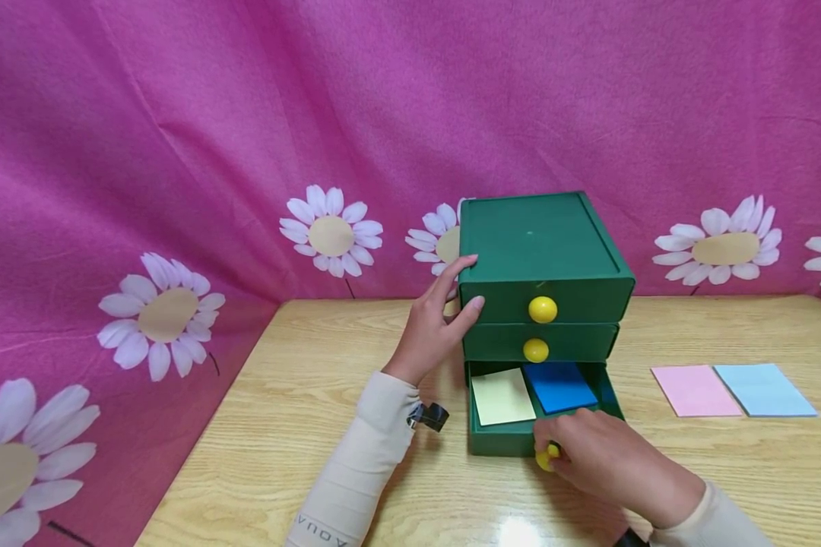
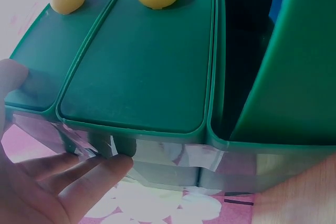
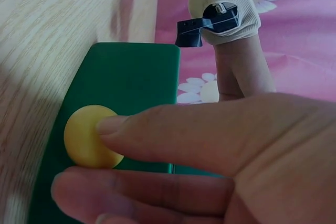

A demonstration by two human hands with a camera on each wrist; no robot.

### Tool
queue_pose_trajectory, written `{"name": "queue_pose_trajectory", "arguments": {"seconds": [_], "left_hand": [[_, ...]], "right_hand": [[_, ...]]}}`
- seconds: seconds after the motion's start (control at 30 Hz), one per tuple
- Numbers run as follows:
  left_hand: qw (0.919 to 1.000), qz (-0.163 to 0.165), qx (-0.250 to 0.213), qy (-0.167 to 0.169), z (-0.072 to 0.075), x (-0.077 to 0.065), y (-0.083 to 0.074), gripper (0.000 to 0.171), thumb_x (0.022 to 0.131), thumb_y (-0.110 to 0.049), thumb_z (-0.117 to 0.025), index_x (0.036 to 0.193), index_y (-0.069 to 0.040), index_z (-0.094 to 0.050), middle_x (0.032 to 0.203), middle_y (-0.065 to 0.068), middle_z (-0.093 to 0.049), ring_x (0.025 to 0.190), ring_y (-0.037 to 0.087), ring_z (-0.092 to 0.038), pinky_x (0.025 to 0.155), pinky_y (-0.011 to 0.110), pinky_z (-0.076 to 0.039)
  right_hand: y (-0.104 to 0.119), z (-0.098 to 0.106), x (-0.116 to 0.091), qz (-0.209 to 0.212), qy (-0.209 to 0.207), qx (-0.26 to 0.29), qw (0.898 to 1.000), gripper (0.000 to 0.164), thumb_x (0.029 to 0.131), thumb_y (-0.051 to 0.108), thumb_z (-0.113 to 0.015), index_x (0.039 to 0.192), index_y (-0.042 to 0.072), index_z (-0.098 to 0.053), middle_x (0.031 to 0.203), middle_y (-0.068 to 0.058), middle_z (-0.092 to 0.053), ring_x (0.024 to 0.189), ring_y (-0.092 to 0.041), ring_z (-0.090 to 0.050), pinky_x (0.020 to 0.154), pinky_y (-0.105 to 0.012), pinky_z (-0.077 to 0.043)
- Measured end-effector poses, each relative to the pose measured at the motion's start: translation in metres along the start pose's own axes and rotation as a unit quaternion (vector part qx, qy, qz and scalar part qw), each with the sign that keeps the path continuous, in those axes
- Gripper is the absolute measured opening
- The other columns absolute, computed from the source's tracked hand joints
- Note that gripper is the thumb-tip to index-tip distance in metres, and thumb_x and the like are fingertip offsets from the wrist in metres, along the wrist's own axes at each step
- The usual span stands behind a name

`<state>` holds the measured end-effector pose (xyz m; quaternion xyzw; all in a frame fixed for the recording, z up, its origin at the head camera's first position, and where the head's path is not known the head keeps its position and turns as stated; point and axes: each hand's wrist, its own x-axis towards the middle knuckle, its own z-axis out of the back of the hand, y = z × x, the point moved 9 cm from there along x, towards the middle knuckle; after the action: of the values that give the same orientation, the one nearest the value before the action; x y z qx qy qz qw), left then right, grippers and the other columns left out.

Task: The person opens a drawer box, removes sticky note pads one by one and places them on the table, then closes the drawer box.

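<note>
A green drawer cabinet [image 1: 540,235] has two closed upper drawers and a bottom drawer [image 1: 502,442] pulled out. Inside that drawer lie a pale yellow sticky note pad [image 1: 502,396] and a dark blue pad [image 1: 559,387], side by side. My right hand [image 1: 609,456] pinches the bottom drawer's yellow knob [image 3: 86,137] between thumb and fingers. At the cabinet's left side, my left hand [image 1: 427,327] rests with its thumb [image 2: 11,74] on the top drawer's front and its extended fingers along the side wall.
Right of the cabinet, a pink sticky note pad [image 1: 696,391] and a light blue pad [image 1: 766,390] lie next to each other on the wooden table [image 1: 301,380]. A magenta cloth [image 1: 383,114] with daisies hangs behind and to the left.
</note>
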<state>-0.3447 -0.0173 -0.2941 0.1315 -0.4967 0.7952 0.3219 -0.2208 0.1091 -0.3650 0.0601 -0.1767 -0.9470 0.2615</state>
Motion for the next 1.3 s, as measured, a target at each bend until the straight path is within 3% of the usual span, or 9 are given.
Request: {"name": "queue_pose_trajectory", "arguments": {"seconds": [0.37, 0.63, 0.9, 1.3], "left_hand": [[1.0000, -0.004, -0.004, 0.001, 0.000, 0.000, -0.002, 0.054, 0.089, -0.039, -0.051, 0.137, -0.043, -0.026, 0.140, -0.019, -0.029, 0.118, 0.022, -0.046, 0.074, 0.031, -0.052], [1.0000, -0.008, -0.006, 0.000, 0.000, 0.001, -0.001, 0.054, 0.089, -0.039, -0.051, 0.136, -0.044, -0.026, 0.139, -0.018, -0.031, 0.118, 0.021, -0.047, 0.073, 0.031, -0.052], [1.0000, 0.002, 0.003, 0.000, 0.001, 0.000, 0.000, 0.054, 0.089, -0.041, -0.051, 0.137, -0.044, -0.026, 0.140, -0.020, -0.028, 0.118, 0.022, -0.046, 0.074, 0.032, -0.052], [1.0000, 0.006, -0.001, 0.001, 0.000, -0.001, 0.000, 0.054, 0.089, -0.041, -0.051, 0.137, -0.044, -0.026, 0.140, -0.020, -0.029, 0.119, 0.021, -0.046, 0.075, 0.032, -0.051]], "right_hand": [[0.005, -0.001, -0.003, -0.006, -0.002, -0.009, 1.000, 0.027, 0.074, 0.011, -0.072, 0.066, 0.027, -0.052, 0.055, 0.016, -0.041, 0.054, -0.004, -0.041, 0.048, -0.022, -0.034], [0.003, -0.009, -0.005, -0.052, 0.039, -0.014, 0.998, 0.022, 0.075, 0.013, -0.072, 0.069, 0.026, -0.055, 0.060, 0.015, -0.048, 0.058, -0.006, -0.045, 0.051, -0.024, -0.040], [0.008, -0.017, -0.007, -0.059, 0.064, -0.007, 0.996, 0.019, 0.072, 0.013, -0.074, 0.074, 0.026, -0.060, 0.066, 0.014, -0.053, 0.061, -0.006, -0.048, 0.055, -0.025, -0.045], [0.011, -0.013, -0.013, -0.020, 0.055, -0.004, 0.998, 0.021, 0.074, 0.014, -0.072, 0.068, 0.028, -0.058, 0.061, 0.018, -0.047, 0.058, -0.005, -0.044, 0.050, -0.023, -0.038]]}}
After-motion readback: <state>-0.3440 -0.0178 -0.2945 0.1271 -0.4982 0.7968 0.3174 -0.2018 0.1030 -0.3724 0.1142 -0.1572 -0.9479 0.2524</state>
